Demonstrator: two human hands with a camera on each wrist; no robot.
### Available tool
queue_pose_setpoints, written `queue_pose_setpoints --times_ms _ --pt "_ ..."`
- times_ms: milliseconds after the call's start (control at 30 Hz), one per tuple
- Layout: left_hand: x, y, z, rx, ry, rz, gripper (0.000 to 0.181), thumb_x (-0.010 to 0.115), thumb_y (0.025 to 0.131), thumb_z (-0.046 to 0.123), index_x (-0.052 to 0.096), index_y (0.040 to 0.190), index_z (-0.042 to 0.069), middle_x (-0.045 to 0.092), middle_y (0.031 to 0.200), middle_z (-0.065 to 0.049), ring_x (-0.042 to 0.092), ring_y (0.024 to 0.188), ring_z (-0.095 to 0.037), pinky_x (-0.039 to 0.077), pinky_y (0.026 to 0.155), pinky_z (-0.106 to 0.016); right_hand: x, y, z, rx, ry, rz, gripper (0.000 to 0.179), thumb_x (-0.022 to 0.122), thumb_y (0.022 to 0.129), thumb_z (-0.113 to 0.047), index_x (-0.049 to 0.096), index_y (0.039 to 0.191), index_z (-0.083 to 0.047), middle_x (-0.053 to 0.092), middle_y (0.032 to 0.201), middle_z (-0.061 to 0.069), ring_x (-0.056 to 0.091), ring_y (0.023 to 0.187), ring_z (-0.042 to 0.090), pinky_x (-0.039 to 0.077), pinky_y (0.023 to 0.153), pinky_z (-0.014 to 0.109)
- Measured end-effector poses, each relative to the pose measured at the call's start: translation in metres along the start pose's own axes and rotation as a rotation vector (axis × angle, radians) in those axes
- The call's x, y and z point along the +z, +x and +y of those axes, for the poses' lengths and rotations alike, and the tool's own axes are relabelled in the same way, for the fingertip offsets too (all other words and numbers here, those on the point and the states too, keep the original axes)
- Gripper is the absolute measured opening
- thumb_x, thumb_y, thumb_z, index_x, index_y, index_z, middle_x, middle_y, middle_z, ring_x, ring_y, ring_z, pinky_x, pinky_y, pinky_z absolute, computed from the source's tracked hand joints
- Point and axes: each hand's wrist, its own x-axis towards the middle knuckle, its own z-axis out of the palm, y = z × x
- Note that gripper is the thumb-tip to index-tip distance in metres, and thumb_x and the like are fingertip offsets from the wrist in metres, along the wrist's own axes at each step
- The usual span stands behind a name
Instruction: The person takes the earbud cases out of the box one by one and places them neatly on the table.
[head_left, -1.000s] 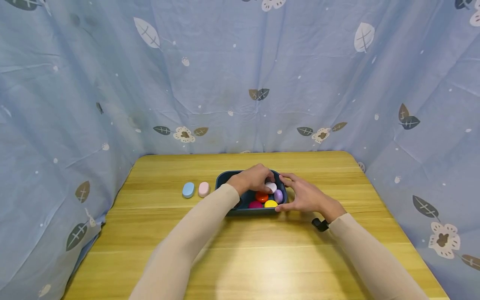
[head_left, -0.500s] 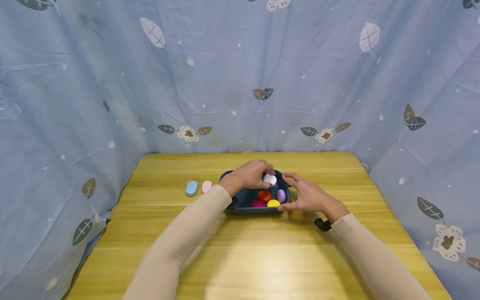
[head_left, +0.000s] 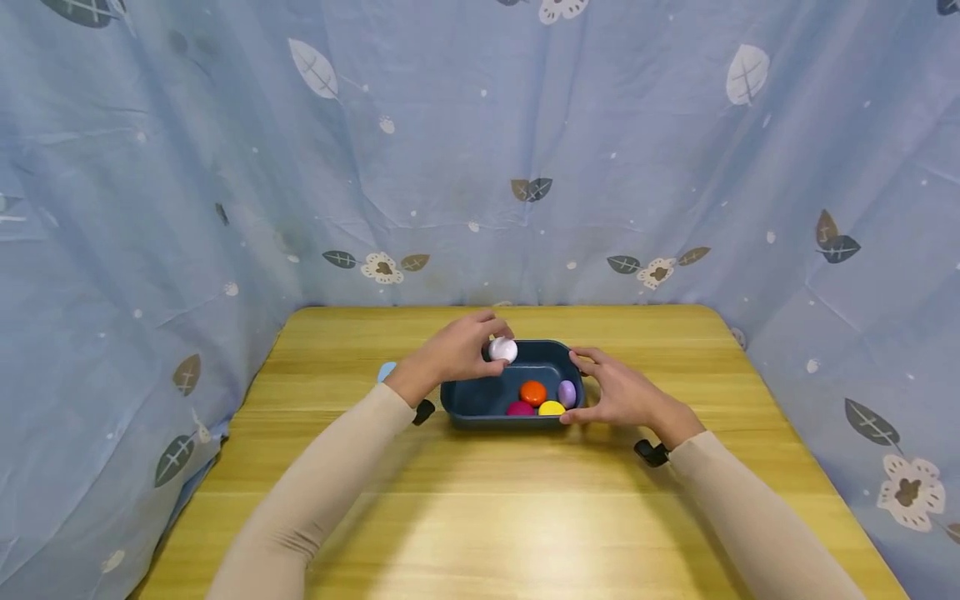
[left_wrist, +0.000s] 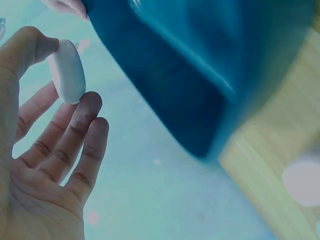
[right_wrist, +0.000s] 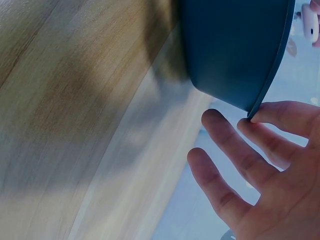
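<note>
My left hand pinches a white rounded, pebble-shaped piece between thumb and fingertips, above the far left part of a dark blue tray. In the left wrist view, the white piece stands on edge between thumb and fingers. My right hand grips the tray's right end, thumb at the near corner, fingers at the far one. Within the tray, toward the right, sit an orange-red piece, a magenta piece, a yellow piece and a purple piece.
A light blue piece lies on the wooden table left of the tray, partly hidden by my left hand. A blurred pale round piece shows on the table in the left wrist view. A patterned blue curtain surrounds the table.
My left hand has lifted the white piece from the tray's right part and carried it left. The pink piece on the table is now hidden in the head view. My right hand stays at the tray.
</note>
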Motion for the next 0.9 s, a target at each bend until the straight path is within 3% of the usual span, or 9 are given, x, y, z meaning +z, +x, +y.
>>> queue_pose_setpoints --times_ms 400,633,900 --pt "-0.029 -0.068 -0.039 -0.15 -0.023 0.081 0.041 0.092 0.101 0.023 0.078 0.136 0.009 0.075 0.131 -0.013 0.077 0.105 -0.036 0.065 0.088 -0.041 0.001 -0.002 -0.002 0.004 -0.006 -0.003 0.132 0.085 0.088 -0.086 0.039 0.181 -0.003 0.037 0.189 0.019 0.054 0.163 0.053 0.052 0.125 0.074" --pt "-0.033 -0.099 -0.068 -0.214 -0.054 0.155 0.037 0.092 0.1 0.018 0.08 0.133 0.007 0.077 0.127 -0.014 0.077 0.099 -0.035 0.065 0.087 -0.043 -0.001 -0.003 -0.001 -0.005 -0.004 0.007 0.131 0.086 0.088 -0.085 0.041 0.18 -0.003 0.04 0.188 0.019 0.054 0.163 0.053 0.053 0.125 0.074" --pt "-0.036 -0.134 -0.101 -0.362 -0.066 0.148 0.036 0.09 0.103 0.023 0.081 0.134 0.008 0.075 0.129 -0.014 0.076 0.099 -0.028 0.066 0.089 -0.045 0.002 -0.002 -0.001 -0.01 -0.011 0.011 0.13 0.086 0.089 -0.085 0.042 0.179 -0.001 0.041 0.187 0.019 0.055 0.162 0.052 0.054 0.123 0.073"
